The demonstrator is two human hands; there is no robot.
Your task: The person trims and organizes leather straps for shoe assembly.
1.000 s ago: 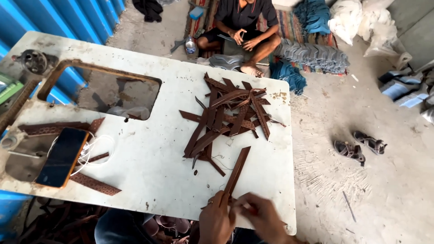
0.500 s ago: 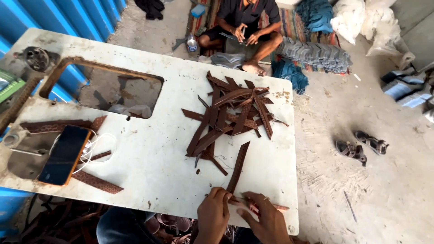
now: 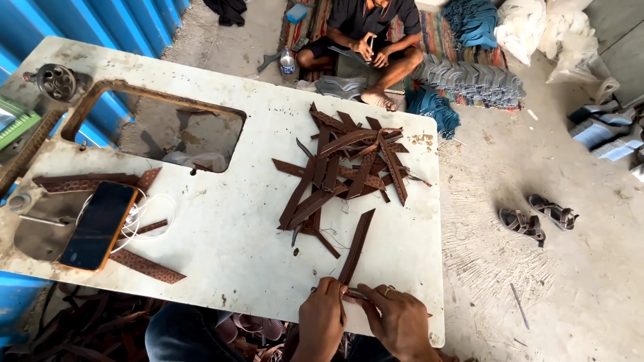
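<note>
A long brown leather strip (image 3: 355, 245) lies on the white table (image 3: 235, 241), running from the pile toward me. My left hand (image 3: 322, 320) pinches its near end at the table's front edge. My right hand (image 3: 400, 320) sits beside it, fingers closed on a small thin piece that touches the same end; what the piece is cannot be made out. A pile of several brown strips (image 3: 349, 167) lies just beyond.
A phone (image 3: 99, 225) with a white cable rests at the table's left, near more strips (image 3: 144, 265). A rectangular cut-out (image 3: 161, 134) opens in the tabletop. A person (image 3: 372, 40) sits on the floor beyond. Sandals (image 3: 537, 218) lie to the right.
My hands have slid down the strip to its near end at the table edge. The strip now lies flatter on the table. The view has tilted slightly.
</note>
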